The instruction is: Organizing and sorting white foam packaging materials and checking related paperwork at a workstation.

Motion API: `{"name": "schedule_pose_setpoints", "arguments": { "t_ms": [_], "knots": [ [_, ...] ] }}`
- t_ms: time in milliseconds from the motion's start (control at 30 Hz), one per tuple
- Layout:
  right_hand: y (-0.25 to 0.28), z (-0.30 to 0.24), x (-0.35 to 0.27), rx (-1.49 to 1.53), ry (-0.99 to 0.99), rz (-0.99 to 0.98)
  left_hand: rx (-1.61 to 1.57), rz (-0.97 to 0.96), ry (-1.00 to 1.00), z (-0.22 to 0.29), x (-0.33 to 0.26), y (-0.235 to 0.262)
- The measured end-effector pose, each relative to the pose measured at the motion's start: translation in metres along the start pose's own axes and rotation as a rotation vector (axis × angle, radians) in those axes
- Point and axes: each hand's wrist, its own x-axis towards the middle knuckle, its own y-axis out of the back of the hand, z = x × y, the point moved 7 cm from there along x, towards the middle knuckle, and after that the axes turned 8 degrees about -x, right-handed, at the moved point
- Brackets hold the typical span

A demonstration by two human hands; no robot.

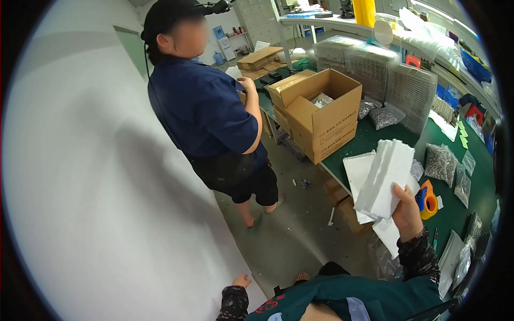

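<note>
My right hand is closed around a stack of white foam blocks, held tilted above the near edge of the green table. Flat white foam sheets lie behind and beneath the stack, partly hidden by it. Just right of that hand is an orange tape dispenser. Low beside the white wall, my left hand hangs with nothing in it; its small visible fingers look loosely apart.
An open cardboard box with clear bags inside stands at the table's corner. Behind it are wire-mesh racks. Bags of small metal parts lie at right. A person in a navy shirt stands ahead on the left. Scraps litter the floor.
</note>
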Motion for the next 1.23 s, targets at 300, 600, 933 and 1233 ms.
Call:
{"name": "schedule_pose_setpoints", "arguments": {
  "t_ms": [300,600,933,1233],
  "knots": [
    [0.003,-0.055,0.1,-0.192,0.214,0.183,-0.19,0.177,-0.768,0.323,0.057,0.172],
    [-0.063,-0.131,0.191,-0.663,0.652,0.181,-0.046,0.351,-1.374,0.552,0.031,0.263],
    [-0.143,-0.106,0.317,-1.553,0.764,0.079,0.091,-0.031,-1.734,0.684,0.089,0.235],
    [-0.113,-0.059,0.38,-2.074,0.097,0.111,0.297,-0.125,-1.829,0.687,0.11,0.205]
  ]
}}
